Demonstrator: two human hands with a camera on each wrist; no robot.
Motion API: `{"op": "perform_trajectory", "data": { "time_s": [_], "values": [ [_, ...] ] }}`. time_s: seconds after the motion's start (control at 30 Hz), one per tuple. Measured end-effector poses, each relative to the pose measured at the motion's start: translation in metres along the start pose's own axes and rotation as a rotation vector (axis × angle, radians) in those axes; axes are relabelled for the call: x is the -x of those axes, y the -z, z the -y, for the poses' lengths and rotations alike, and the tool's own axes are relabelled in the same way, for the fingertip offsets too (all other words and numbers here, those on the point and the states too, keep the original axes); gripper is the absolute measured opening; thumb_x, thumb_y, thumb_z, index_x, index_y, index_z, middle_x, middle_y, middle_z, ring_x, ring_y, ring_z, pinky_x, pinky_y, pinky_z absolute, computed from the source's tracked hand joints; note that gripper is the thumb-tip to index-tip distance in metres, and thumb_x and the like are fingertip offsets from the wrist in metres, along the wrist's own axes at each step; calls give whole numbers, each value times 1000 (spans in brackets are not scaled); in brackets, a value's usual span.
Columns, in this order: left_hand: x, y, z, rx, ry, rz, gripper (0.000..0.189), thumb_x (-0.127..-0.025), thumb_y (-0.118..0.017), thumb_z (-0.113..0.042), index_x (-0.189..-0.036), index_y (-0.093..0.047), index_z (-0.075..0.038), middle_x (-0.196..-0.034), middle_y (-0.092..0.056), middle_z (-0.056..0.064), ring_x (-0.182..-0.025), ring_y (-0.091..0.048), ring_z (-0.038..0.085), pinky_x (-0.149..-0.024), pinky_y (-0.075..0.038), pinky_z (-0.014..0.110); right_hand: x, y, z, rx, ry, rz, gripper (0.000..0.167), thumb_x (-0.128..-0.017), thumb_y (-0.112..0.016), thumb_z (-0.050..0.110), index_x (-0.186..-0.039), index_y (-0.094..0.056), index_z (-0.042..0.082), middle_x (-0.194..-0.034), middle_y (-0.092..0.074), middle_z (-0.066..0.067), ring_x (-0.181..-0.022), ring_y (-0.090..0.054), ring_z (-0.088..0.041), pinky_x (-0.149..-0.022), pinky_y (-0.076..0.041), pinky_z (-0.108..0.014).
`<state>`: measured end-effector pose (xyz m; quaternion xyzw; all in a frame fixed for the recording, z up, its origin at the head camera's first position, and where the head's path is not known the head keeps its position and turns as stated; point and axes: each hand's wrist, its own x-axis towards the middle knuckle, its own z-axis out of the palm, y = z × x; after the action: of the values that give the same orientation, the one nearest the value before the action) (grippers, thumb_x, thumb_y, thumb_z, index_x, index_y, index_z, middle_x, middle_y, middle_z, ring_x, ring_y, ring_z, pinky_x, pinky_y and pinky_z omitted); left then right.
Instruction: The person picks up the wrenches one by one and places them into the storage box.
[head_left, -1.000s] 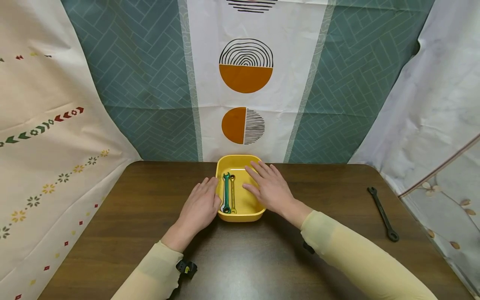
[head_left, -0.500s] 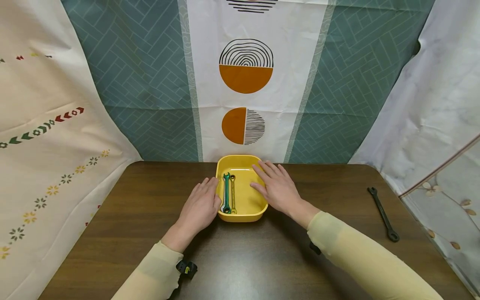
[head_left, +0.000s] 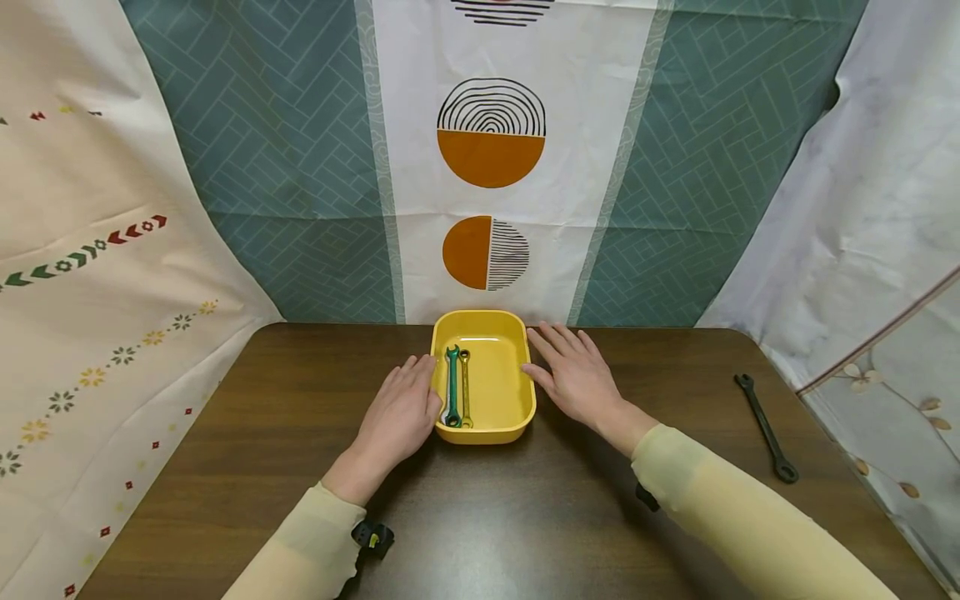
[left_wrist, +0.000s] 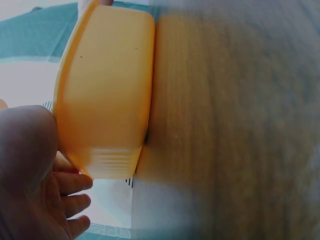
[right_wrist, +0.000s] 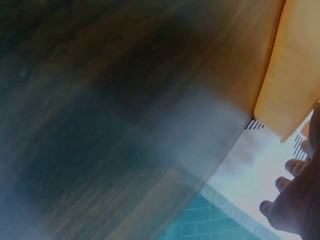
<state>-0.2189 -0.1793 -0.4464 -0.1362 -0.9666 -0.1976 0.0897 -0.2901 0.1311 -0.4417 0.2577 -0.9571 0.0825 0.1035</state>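
A yellow rectangular tub (head_left: 495, 436) stands at the back of the table. Inside it, along its left wall, lie a green wrench (head_left: 453, 387) and a gold wrench (head_left: 466, 390); a bit of something pale shows beside the green one. My left hand (head_left: 401, 408) rests at the tub's left rim, fingers extended forward and thumb at the edge. In the left wrist view that thumb (left_wrist: 30, 135) overlaps the rim. My right hand (head_left: 577, 375) is just off the tub's right side, fingers spread and straight, with nothing in it.
A black wrench (head_left: 767, 429) lies on the dark wooden table (head_left: 480, 517) toward the right edge. A patterned cloth (head_left: 491, 167) hangs behind the table's back edge, and pale cloths hang at both sides.
My right hand has moved right, from over the tub to beyond its right rim. My left hand, the tub and the wrenches have stayed in place.
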Motion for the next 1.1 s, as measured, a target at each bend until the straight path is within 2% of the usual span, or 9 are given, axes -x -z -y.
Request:
{"op": "perform_trajectory", "data": {
  "time_s": [0.23,0.4,0.93,1.1],
  "values": [
    [0,-1,1,3,4,-2,58,-111,-52,-17,-163,-45,8,-169,-46,24,-160,-38,42,-133,-26,56,4,-1,-7,-10,-18,-5,73,-114,-51,56,-173,-39,16,-178,-35,-13,-165,-29,-37,-135,-15,-61],
    [1,-2,1,0,5,1,59,-111,-52,-18,-164,-45,8,-169,-46,24,-161,-37,42,-133,-26,56,8,-4,-16,5,-41,-5,72,-114,-51,55,-172,-41,14,-177,-36,-15,-164,-30,-39,-133,-18,-63],
    [1,-1,2,3,2,-5,59,-111,-54,-18,-164,-45,8,-169,-46,24,-161,-37,42,-132,-27,56,20,-7,-43,19,-133,43,74,-114,-53,53,-174,-36,12,-178,-33,-17,-165,-27,-42,-134,-15,-64],
    [1,-1,2,4,8,0,60,-111,-54,-18,-164,-45,7,-170,-46,23,-161,-37,41,-133,-26,56,23,-9,-50,29,-145,53,73,-115,-50,53,-174,-36,11,-178,-34,-19,-164,-28,-43,-133,-17,-65]
  ]
}}
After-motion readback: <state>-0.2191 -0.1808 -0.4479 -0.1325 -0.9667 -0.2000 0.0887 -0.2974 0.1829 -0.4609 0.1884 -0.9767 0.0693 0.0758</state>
